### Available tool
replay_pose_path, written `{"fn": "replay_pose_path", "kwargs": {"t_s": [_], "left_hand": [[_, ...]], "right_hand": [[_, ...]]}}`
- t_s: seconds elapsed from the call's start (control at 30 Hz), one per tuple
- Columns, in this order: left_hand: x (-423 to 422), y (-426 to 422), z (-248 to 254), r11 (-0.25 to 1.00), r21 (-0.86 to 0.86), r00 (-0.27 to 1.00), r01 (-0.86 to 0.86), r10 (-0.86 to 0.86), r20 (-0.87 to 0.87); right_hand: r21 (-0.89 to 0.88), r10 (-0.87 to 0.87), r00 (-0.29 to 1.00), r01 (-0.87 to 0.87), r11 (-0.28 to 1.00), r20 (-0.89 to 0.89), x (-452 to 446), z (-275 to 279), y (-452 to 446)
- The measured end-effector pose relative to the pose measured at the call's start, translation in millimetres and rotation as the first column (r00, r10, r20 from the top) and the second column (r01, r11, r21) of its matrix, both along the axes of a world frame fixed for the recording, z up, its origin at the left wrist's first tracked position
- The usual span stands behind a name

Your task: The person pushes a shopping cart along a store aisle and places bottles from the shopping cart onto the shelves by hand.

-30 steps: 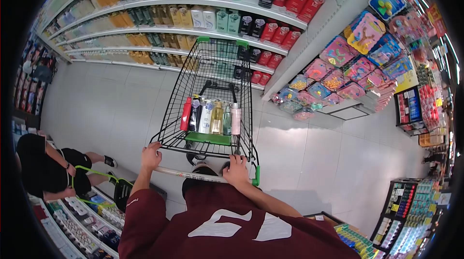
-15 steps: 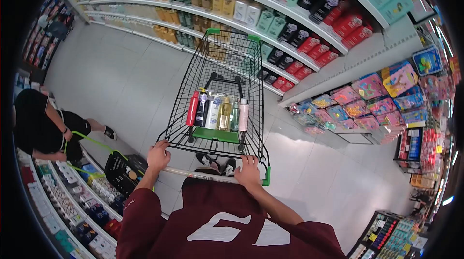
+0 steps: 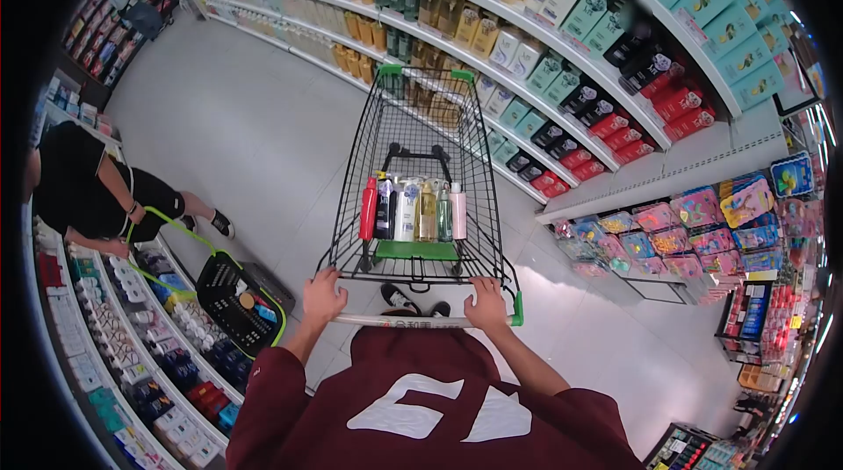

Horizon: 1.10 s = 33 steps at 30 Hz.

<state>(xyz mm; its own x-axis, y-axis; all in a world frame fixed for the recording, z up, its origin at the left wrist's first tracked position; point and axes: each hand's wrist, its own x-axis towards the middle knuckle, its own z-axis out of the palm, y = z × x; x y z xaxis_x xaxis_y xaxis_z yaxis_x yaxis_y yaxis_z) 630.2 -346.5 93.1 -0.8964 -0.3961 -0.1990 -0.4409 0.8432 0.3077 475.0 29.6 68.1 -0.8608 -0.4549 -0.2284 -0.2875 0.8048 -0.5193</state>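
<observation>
My left hand (image 3: 324,297) is wrapped around the left end of the shopping cart handle (image 3: 404,322). Near its right end, my right hand (image 3: 486,305) grips the same bar. In front of me stands the black wire shopping cart (image 3: 349,167) with green corner pieces. Several pump bottles stand in a row at its near end: a red bottle (image 3: 368,209), a black one (image 3: 384,217), a white one (image 3: 406,214), a golden one (image 3: 427,215), a green one (image 3: 444,218) and a pink one (image 3: 458,214).
To the left, a person in black (image 3: 83,189) holds a black basket (image 3: 230,299) by its green handle. Shelves of bottles (image 3: 492,40) curve along the far side. Colourful hanging packs (image 3: 694,215) are on the right. Another person (image 3: 123,0) is far off at the upper left.
In view, the cart and my hands sit a little further right and lower. More of the person's basket shows, and a distant person appears clearer at the upper left. My grip stays the same.
</observation>
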Motion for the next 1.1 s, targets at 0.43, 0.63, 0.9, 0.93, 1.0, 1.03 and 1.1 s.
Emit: {"fn": "replay_pose_path", "kwargs": {"t_s": [0.43,0.63,0.9,0.93,1.0,1.03,1.1], "left_hand": [[-12,1,13,0.969,0.080,0.970,0.235,-0.228,-0.087],[-27,-7,12,0.993,0.064,0.995,0.094,-0.093,-0.016],[-48,-30,5,0.997,0.067,1.000,-0.023,0.024,-0.014],[-51,-32,6,0.996,0.075,0.999,-0.042,0.043,-0.012],[-60,-36,4,0.996,0.066,0.998,-0.063,0.065,-0.015],[-62,-37,4,0.995,0.060,0.997,-0.078,0.079,-0.016],[-69,-40,-2,0.993,0.045,0.994,-0.108,0.109,-0.024]], "right_hand": [[-0.066,0.135,0.982,-0.144,0.987,-0.130,-96,0,-49],[-0.088,0.193,0.966,-0.210,0.974,-0.173,-137,-3,-81],[-0.050,0.320,0.945,-0.323,0.945,-0.065,-190,9,-135],[-0.050,0.337,0.940,-0.339,0.939,-0.058,-196,8,-141],[-0.060,0.377,0.923,-0.382,0.922,-0.077,-213,0,-152],[-0.067,0.387,0.919,-0.392,0.917,-0.077,-219,-2,-156],[-0.062,0.403,0.912,-0.408,0.911,-0.082,-235,-5,-168]]}}
